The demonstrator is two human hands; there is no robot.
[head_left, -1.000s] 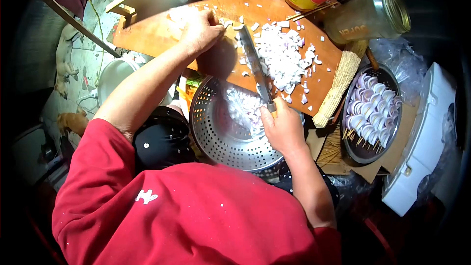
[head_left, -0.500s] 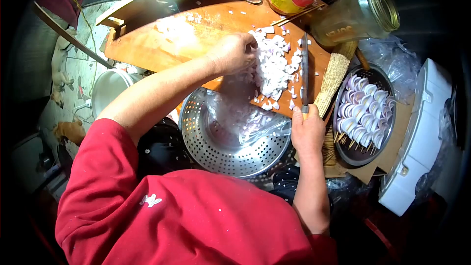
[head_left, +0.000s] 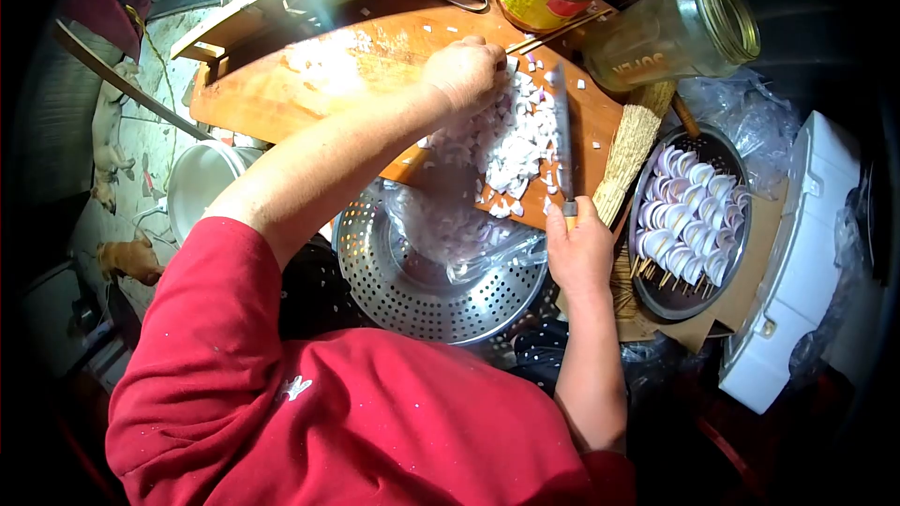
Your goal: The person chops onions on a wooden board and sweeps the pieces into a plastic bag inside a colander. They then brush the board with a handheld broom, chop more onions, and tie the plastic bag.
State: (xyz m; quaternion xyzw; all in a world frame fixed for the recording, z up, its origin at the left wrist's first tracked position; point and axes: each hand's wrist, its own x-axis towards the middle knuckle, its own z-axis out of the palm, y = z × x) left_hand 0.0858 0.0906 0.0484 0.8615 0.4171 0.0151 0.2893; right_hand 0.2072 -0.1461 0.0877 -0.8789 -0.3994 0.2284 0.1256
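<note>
Chopped pale purple onion (head_left: 520, 136) lies in a heap on the wooden board (head_left: 253, 94). My left hand (head_left: 466, 73) is at the heap's upper left edge with its fingers curled down; what they hold, if anything, is hidden. My right hand (head_left: 581, 244) grips the handle of a knife (head_left: 564, 136), whose blade stands along the heap's right side. Below the board's edge is a perforated steel colander (head_left: 375, 290). Inside it, a clear plastic bag (head_left: 450, 234) contains chopped onion.
A dark oval basket (head_left: 689, 305) at the right holds skewered onion slices (head_left: 694, 215). Behind are a glass jar (head_left: 656, 42) and a yellow-labelled bottle (head_left: 530, 0). A straw brush (head_left: 636, 145) lies beside the board, a white foam box (head_left: 797, 262) far right, a white bucket (head_left: 199, 187) left.
My left hand has moved up to the heap's top edge. The knife and my right hand have shifted slightly left, nearer the onion. The whole view has also shifted a little.
</note>
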